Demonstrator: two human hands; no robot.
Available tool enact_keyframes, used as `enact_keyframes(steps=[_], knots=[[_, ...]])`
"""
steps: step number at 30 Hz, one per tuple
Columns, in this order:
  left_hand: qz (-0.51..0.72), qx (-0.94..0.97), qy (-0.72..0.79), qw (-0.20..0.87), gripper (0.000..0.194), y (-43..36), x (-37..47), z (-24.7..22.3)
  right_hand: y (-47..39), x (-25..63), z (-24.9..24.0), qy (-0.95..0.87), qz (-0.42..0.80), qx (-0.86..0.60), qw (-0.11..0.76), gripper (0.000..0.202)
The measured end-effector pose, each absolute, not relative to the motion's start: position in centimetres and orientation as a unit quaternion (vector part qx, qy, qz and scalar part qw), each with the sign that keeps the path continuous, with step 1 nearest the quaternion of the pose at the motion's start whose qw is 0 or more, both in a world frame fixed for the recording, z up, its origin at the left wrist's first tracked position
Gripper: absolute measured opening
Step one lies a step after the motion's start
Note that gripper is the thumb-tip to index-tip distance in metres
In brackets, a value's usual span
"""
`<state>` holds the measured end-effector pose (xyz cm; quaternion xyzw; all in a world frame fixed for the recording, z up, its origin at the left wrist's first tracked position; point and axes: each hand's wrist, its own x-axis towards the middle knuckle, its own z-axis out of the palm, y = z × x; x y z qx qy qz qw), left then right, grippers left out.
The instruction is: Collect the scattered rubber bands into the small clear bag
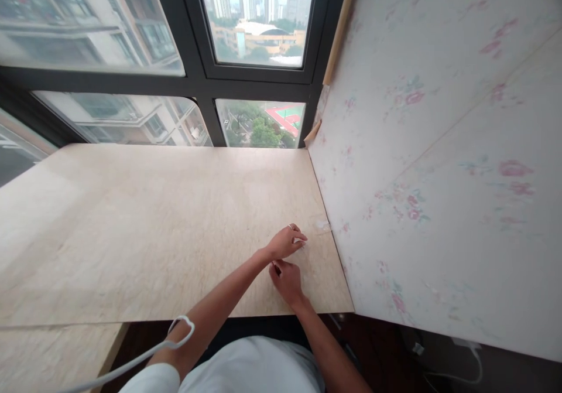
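Observation:
My left hand (287, 242) reaches out over the beige marble-patterned ledge (167, 217), a ring on one finger. Its thumb and forefinger come together in a pinch at a tiny pale bit, too small to name. Closer to my body, my right hand (287, 280) is curled close below the left wrist, fingertips turned inward. Whatever it may hold is hidden. A crumpled scrap of clear film or tape (323, 224) lies on the ledge by the wall, a little beyond my left fingertips and apart from them.
Floral wallpaper (439, 164) covers the wall on the right, with a torn, peeling strip (313, 133) near the window corner. Dark window frames (259, 88) border the ledge's far side. A white cable (140, 358) loops by my left forearm. Another cord (476, 364) hangs at lower right.

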<state>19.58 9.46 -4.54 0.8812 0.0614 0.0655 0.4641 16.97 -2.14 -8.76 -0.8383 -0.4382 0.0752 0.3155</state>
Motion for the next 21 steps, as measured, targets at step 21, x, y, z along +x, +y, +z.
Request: enact_keyframes(steps=[21], knots=[[0.19, 0.822, 0.272, 0.462, 0.019, 13.7, 8.7, -8.8, -5.5, 23.4, -5.1, -0.338, 0.213, -0.736, 0.547, 0.028]])
